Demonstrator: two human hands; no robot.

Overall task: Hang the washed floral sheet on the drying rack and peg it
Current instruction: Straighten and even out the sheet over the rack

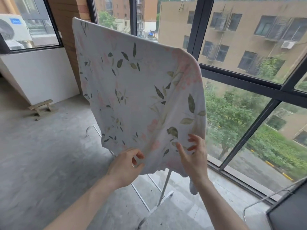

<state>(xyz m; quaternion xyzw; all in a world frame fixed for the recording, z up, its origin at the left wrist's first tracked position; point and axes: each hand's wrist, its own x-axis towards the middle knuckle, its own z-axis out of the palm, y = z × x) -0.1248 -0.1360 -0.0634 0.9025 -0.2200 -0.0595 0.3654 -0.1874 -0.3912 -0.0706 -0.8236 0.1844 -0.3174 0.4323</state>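
The floral sheet (132, 90) is hanging draped over the top of the drying rack (163, 191), whose white legs are showing below its hem, in front of the window (240, 77); the left hand (126, 165) is pinching the sheet's lower edge between curled fingers and thumb; the right hand (194, 155) is lying against the cloth beside it, fingers spread and nearly straight, gripping nothing; a small wooden stool (42, 107) is sitting on the concrete floor (49, 163) well to the left.
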